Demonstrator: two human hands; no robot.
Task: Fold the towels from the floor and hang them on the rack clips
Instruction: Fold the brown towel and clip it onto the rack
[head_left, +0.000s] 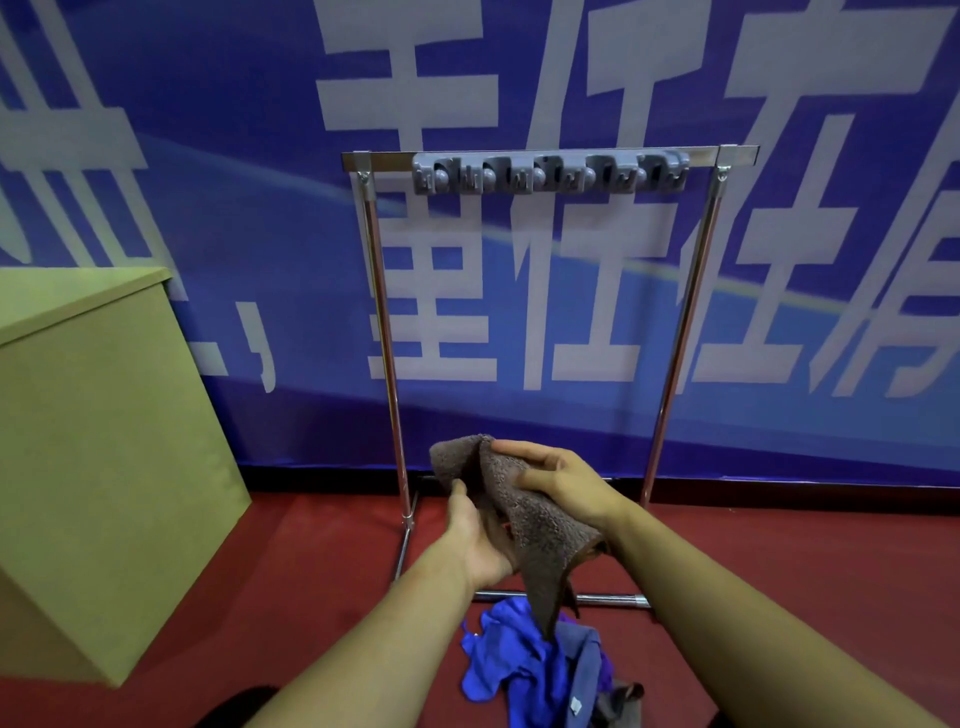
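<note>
Head view shows a fuzzy grey-brown towel (524, 514), doubled over and drooping to a point, held in front of the rack (540, 156). Left hand (480, 540) grips its underside; right hand (558, 478) pinches the upper fold. Below it, blue towels (519, 654) lie heaped on the red floor (779, 571) by the rack's base. Grey clips (550, 172) line the rack's top bar.

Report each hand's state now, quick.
Left hand: holding the brown towel, fingers curled round it.
Right hand: gripping the same brown towel near its top fold.
</note>
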